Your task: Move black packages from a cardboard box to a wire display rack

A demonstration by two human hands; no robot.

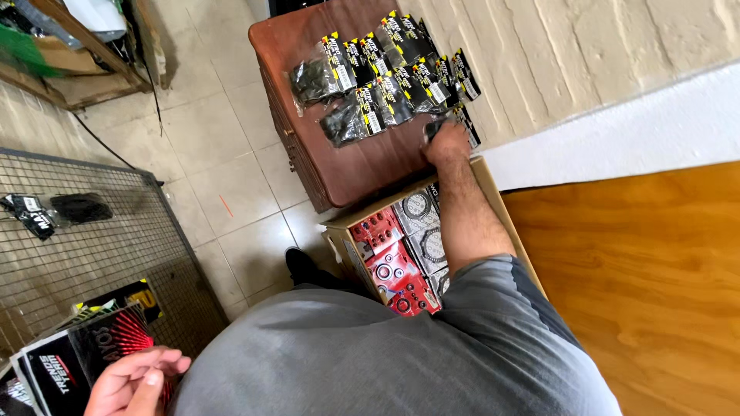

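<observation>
Reaching over the cardboard box (493,202), right hand (447,145) has its grip clamped on one black packet (436,125).

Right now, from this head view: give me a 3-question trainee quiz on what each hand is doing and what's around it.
1. True or false: the right hand is over the wooden cabinet, at the packets with black cards.
2. Which hand is beside the black magazine with a red burst?
A. left hand
B. right hand
C. neither
3. Fill in: the red and grey packs sit in a ____ box below the cabinet.

Key
1. True; whether it grips a packet cannot be told.
2. A
3. Cardboard; the cardboard box stands on the tiled floor.
</observation>
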